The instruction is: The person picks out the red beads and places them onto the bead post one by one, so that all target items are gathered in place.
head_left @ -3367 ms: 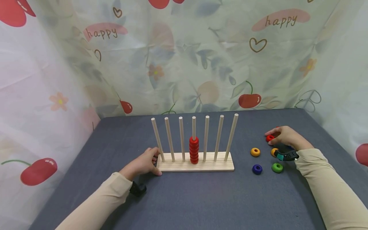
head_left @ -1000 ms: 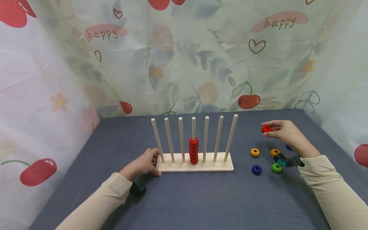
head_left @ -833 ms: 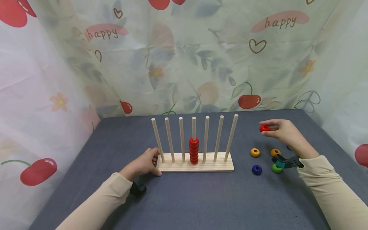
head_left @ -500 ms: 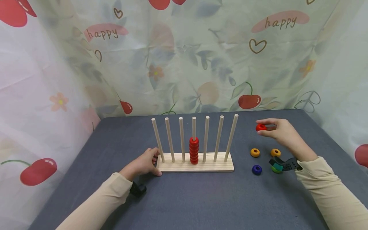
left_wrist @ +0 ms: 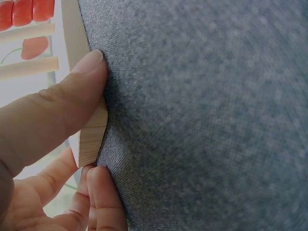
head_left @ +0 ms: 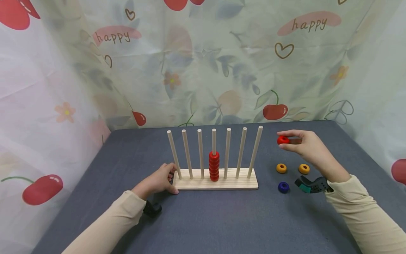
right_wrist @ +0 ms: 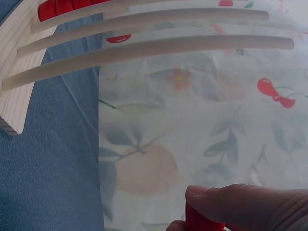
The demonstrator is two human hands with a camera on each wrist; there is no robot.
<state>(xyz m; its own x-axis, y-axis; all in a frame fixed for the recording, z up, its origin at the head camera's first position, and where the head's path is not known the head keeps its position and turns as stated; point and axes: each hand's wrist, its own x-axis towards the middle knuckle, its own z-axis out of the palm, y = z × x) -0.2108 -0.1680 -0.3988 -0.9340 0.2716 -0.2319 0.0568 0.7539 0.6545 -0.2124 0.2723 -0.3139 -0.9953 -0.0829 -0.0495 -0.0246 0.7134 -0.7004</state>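
Note:
A pale wooden peg rack [head_left: 190, 184] with several upright rods stands mid-table. Red beads [head_left: 214, 166] are stacked on its middle rod, leaving the rod's top bare. My left hand [head_left: 160, 179] grips the rack's left end; the left wrist view has the thumb along the front edge of the base [left_wrist: 91, 139] and fingers behind it. To the right of the rack, my right hand [head_left: 306, 143] pinches a red bead [head_left: 283, 140] between thumb and fingers, raised above the table. In the right wrist view that bead [right_wrist: 202, 220] shows under the thumb at the bottom edge.
Two yellow beads [head_left: 281, 168] and a dark blue bead [head_left: 283, 187] lie on the grey tabletop [head_left: 222, 218], right of the rack. A patterned curtain [head_left: 203, 70] hangs behind the table's far edge. The rack's rods stand upright between the two hands.
My right hand has picked up the red bead from the table and carried it up and left, toward the rack. Its wrist now hides the green bead. The left hand has stayed put.

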